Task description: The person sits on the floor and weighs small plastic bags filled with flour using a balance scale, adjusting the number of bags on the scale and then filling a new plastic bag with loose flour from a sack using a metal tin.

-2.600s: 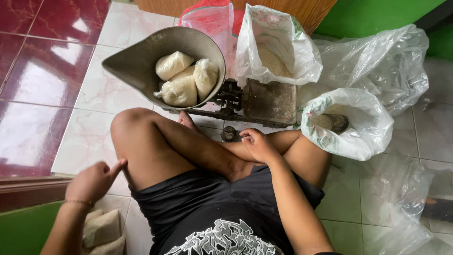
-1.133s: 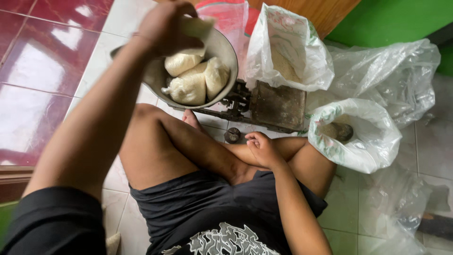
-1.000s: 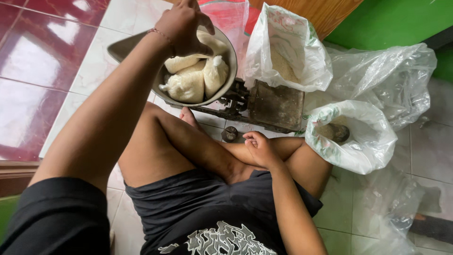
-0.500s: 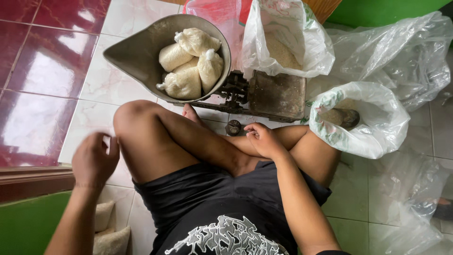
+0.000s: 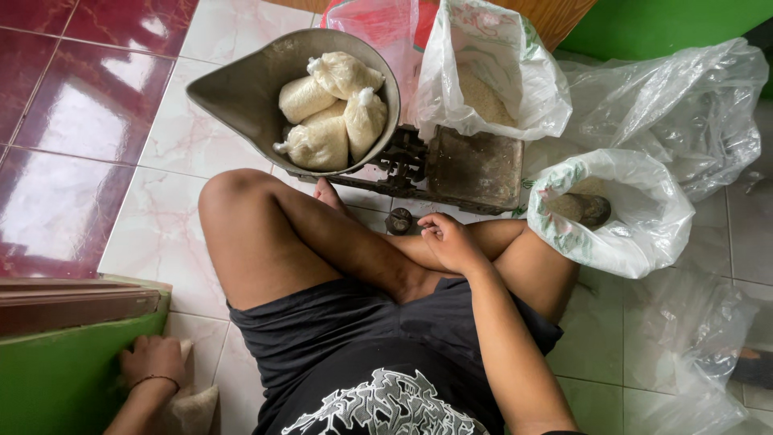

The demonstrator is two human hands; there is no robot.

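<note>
Head view:
Left hand: low at the left, fingers curled on a bag on the floor; whether it grips, cannot tell.
Right hand: loosely curled, empty, resting on the crossed legs.
Pan: holds four filled bags.

Four small tied clear plastic packets of white grain lie heaped in the far metal scale pan. Near left, my left hand rests on another pale packet.
</note>
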